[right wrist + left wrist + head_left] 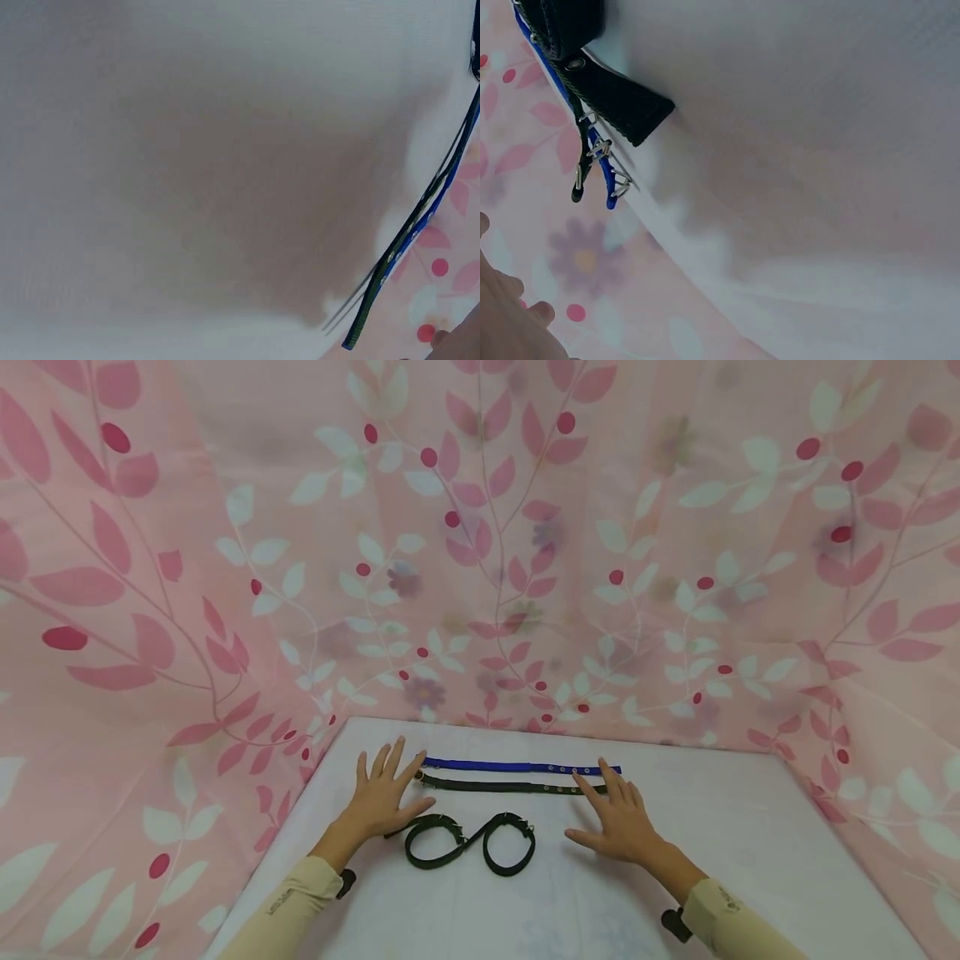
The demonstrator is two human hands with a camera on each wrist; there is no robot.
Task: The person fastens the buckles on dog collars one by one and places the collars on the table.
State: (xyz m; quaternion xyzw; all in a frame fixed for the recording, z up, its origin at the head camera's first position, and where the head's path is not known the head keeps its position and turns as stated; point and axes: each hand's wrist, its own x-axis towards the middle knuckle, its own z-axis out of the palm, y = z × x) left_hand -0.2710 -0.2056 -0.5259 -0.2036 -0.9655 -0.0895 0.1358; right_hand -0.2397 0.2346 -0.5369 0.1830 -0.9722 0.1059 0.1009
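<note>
Fingers spread, left hand [378, 797] and right hand [624, 822] are at opposite ends of blue strap [487, 767] and dark green strap [480, 787], near the bench's [750, 835] far edge; looped black strap [478, 836] lies farther from it. Only the left wrist view shows a round stud [574, 64].

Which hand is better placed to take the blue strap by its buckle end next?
Likely the left hand. It lies nearer the buckle of the blue strap, while the right hand is by the opposite, punched end. Both look free.

Curtained booth, pink leafy fabric [495, 543] around a white table [555, 902]
</note>
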